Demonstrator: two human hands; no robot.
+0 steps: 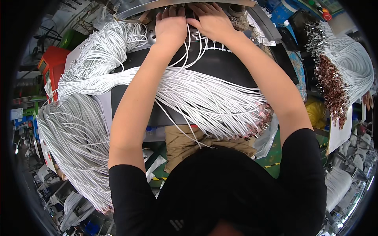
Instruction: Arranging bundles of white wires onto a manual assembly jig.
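Observation:
Both hands reach up to the metal machine (147, 7) at the far edge of the table. My left hand (171, 27) has its fingers bent close together beside a white cable (188, 37) that runs up between the hands. My right hand (212, 21) lies just to its right, thumb against the cable and the other fingers reaching forward; the fingertips are partly hidden at the machine. Loose cables loop down from under the hands to a thick bundle of white cables (204, 96) below my forearms. Its right end shows copper-coloured terminals (260, 120).
A coiled cable bundle (104, 49) lies at the far left, and another bundle (76, 145) hangs over the near left edge. White connector pieces (218, 47) sit by my right wrist. A red box (55, 63) stands left; more terminated cables (342, 70) lie on the right.

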